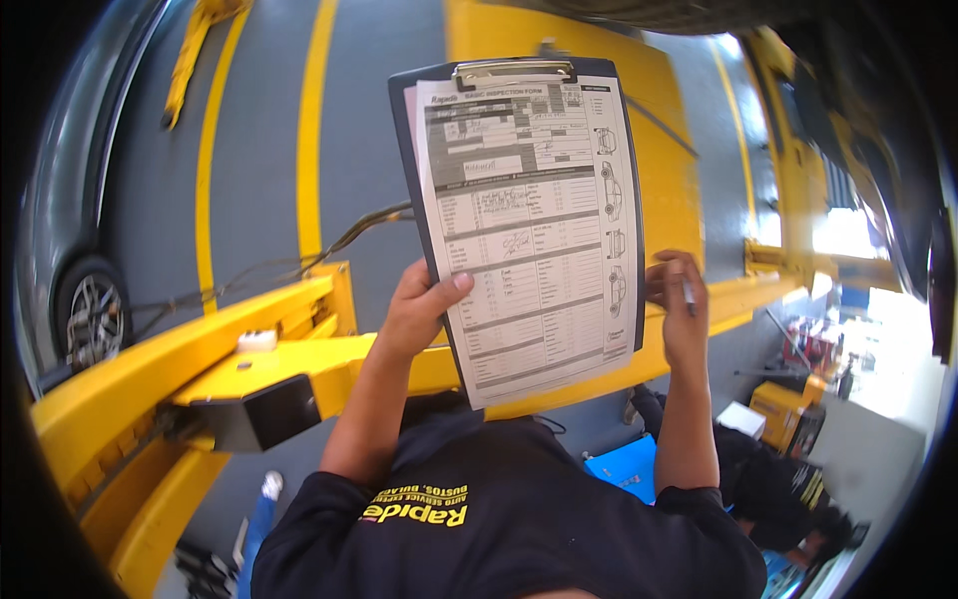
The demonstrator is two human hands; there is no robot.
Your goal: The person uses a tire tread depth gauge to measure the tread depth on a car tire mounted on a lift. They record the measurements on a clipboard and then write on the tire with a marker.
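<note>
I hold a dark clipboard (pixel 403 130) in front of me with my left hand (pixel 424 304). The thumb presses on the printed form (pixel 539 240), while the other fingers go behind the board. A metal clip (pixel 514 72) pins the sheet at the top. Boxes, handwriting and small car drawings fill the page, and more paper shows beneath its left edge. By the board's right edge is my right hand (pixel 683 304), its fingers curled round a pen (pixel 689 293). Some of its fingertips are close to the edge; whether they touch it, I cannot tell.
Yellow lift beams (pixel 289 349) run across in front of me, with a black box (pixel 249 414) on the left. A car wheel (pixel 92 311) stands at far left. Beyond the clipboard lies a yellow platform (pixel 669 190). Another person (pixel 768 489) bends down at lower right, near a blue item (pixel 621 469).
</note>
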